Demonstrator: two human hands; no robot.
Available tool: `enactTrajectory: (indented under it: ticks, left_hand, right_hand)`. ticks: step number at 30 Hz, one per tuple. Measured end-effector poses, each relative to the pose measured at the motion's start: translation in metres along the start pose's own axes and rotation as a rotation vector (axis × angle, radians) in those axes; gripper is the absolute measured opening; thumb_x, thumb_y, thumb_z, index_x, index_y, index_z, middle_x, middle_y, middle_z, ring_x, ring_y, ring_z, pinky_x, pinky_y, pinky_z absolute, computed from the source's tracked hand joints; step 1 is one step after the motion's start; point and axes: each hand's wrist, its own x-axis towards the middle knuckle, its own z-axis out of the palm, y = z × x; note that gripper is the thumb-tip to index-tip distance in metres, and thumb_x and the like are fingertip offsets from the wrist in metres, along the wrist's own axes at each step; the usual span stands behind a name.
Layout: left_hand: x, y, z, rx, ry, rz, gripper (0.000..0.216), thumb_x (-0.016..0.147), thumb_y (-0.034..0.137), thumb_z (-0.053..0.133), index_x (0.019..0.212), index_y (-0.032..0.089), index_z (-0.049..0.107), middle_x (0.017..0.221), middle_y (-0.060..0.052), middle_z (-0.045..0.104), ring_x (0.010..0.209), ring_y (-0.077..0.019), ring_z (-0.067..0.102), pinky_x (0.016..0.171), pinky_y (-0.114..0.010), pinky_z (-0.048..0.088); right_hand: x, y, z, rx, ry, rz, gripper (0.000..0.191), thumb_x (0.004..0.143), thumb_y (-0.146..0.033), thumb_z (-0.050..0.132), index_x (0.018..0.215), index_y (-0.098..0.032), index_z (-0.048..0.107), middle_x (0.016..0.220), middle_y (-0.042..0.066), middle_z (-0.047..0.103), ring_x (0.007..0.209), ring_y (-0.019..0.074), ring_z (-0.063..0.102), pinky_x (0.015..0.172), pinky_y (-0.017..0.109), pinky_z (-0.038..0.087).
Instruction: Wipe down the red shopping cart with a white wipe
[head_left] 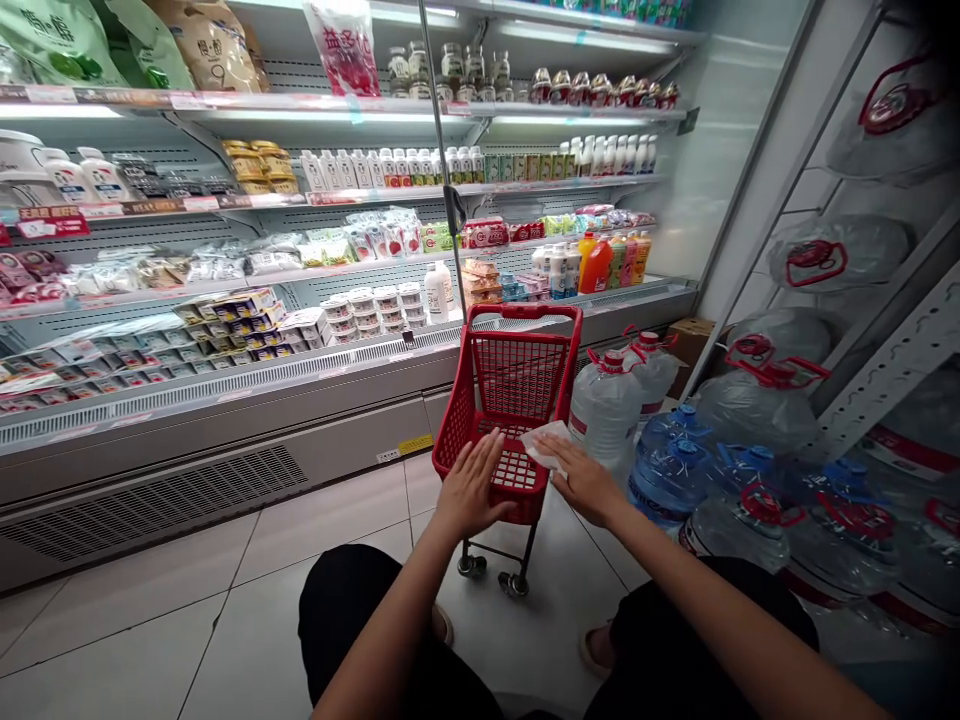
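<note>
In front of me stands a small red plastic shopping cart (521, 375) on a metal frame with casters. My left hand (471, 485) is at the cart's near left side, fingers stretched out and holding nothing; whether it touches the rim I cannot tell. A white cloth or tissue (546, 440) lies under the fingers of my right hand (581, 475), at the cart's right side edge. That hand's fingers press over the white piece, and its far part sticks out past the fingertips. The cart's slatted basket shows between both hands.
A lit refrigerated display (360, 350) with dairy tubs, bottles and packets spans the back and left. Large water jugs (607, 410) with red handles and blue-capped bottles (671, 470) crowd the right. A metal rack (885, 340) holds more jugs. Pale floor tiles (150, 630) lie below.
</note>
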Motion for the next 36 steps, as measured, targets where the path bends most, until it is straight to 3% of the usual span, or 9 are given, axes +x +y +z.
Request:
enactTrajectory:
  ticks: [4, 7, 11, 15, 19, 24, 29, 33, 36]
  left_hand:
    - [-0.009, -0.018, 0.007, 0.041, -0.012, -0.085, 0.114, 0.089, 0.055, 0.069, 0.168, 0.02, -0.005, 0.175, -0.011, 0.014, 0.161, -0.0266, 0.017, 0.131, -0.047, 0.015]
    - [-0.006, -0.011, 0.017, 0.034, 0.007, -0.121, 0.114, 0.087, 0.05, 0.07, 0.168, 0.018, -0.004, 0.175, -0.011, 0.012, 0.162, -0.027, 0.014, 0.131, -0.048, 0.014]
    - [-0.001, 0.004, 0.022, 0.006, 0.015, -0.142, 0.108, 0.087, 0.041, 0.067, 0.168, 0.018, 0.0, 0.175, -0.01, 0.012, 0.161, -0.0263, 0.016, 0.131, -0.048, 0.013]
    - [-0.001, 0.015, 0.021, -0.018, 0.009, -0.106, 0.104, 0.085, 0.035, 0.064, 0.168, 0.019, 0.004, 0.175, -0.008, 0.011, 0.161, -0.0263, 0.018, 0.131, -0.047, 0.015]
    - [0.001, 0.032, 0.024, -0.027, 0.022, -0.072, 0.103, 0.085, 0.034, 0.062, 0.168, 0.02, 0.001, 0.175, -0.007, 0.01, 0.161, -0.027, 0.018, 0.131, -0.048, 0.017]
    - [0.003, 0.051, 0.03, -0.046, 0.05, -0.063, 0.102, 0.088, 0.037, 0.06, 0.168, 0.02, -0.001, 0.175, -0.007, 0.009, 0.161, -0.0281, 0.017, 0.131, -0.049, 0.017]
    - [-0.003, 0.032, 0.015, -0.056, -0.019, 0.068, 0.097, 0.091, 0.038, 0.06, 0.168, 0.024, 0.004, 0.174, -0.005, 0.016, 0.16, -0.0244, 0.022, 0.131, -0.045, 0.019]
    - [0.001, 0.009, 0.004, -0.014, -0.022, 0.008, 0.096, 0.09, 0.03, 0.061, 0.168, 0.024, 0.006, 0.174, -0.005, 0.018, 0.16, -0.0249, 0.022, 0.131, -0.047, 0.018]
    - [0.01, 0.011, 0.01, -0.018, -0.017, -0.02, 0.096, 0.088, 0.03, 0.062, 0.168, 0.022, 0.01, 0.174, -0.006, 0.018, 0.16, -0.0253, 0.02, 0.131, -0.047, 0.019]
  right_hand:
    - [0.008, 0.013, 0.004, -0.03, 0.023, 0.101, 0.06, 0.1, -0.023, 0.039, 0.16, -0.025, 0.041, 0.163, 0.006, 0.046, 0.153, 0.0236, 0.038, 0.125, 0.053, 0.037]
    - [-0.011, -0.005, 0.01, -0.001, 0.013, 0.042, 0.063, 0.099, -0.022, 0.04, 0.162, -0.027, 0.037, 0.163, 0.003, 0.045, 0.155, 0.0225, 0.032, 0.126, 0.051, 0.035]
    - [-0.041, -0.027, 0.006, 0.046, 0.001, 0.018, 0.072, 0.099, -0.019, 0.039, 0.167, -0.03, 0.019, 0.17, 0.0, 0.033, 0.158, 0.0209, 0.025, 0.127, 0.049, 0.033]
    - [-0.038, -0.002, -0.006, -0.012, -0.005, 0.01, 0.072, 0.099, -0.019, 0.038, 0.167, -0.032, 0.019, 0.168, 0.0, 0.036, 0.156, 0.0214, 0.032, 0.127, 0.052, 0.033]
    - [-0.023, 0.03, -0.01, -0.083, 0.028, 0.109, 0.068, 0.102, -0.023, 0.035, 0.168, -0.031, 0.018, 0.168, 0.001, 0.036, 0.155, 0.022, 0.034, 0.126, 0.052, 0.036]
    - [-0.047, 0.013, -0.005, -0.043, 0.123, 0.19, 0.071, 0.102, -0.023, 0.034, 0.169, -0.031, 0.011, 0.171, 0.001, 0.03, 0.157, 0.0233, 0.029, 0.125, 0.052, 0.037]
    - [-0.078, -0.005, -0.009, -0.03, 0.08, 0.179, 0.071, 0.103, -0.024, 0.033, 0.169, -0.033, 0.008, 0.173, -0.001, 0.026, 0.159, 0.0234, 0.024, 0.128, 0.051, 0.032]
    - [-0.065, 0.018, -0.014, -0.073, 0.083, 0.204, 0.071, 0.102, -0.022, 0.031, 0.169, -0.032, 0.008, 0.171, 0.0, 0.029, 0.157, 0.0213, 0.028, 0.129, 0.05, 0.029]
    - [-0.051, 0.037, -0.011, -0.102, 0.129, 0.294, 0.071, 0.101, -0.02, 0.031, 0.168, -0.03, 0.01, 0.17, 0.002, 0.032, 0.155, 0.021, 0.033, 0.128, 0.05, 0.032]
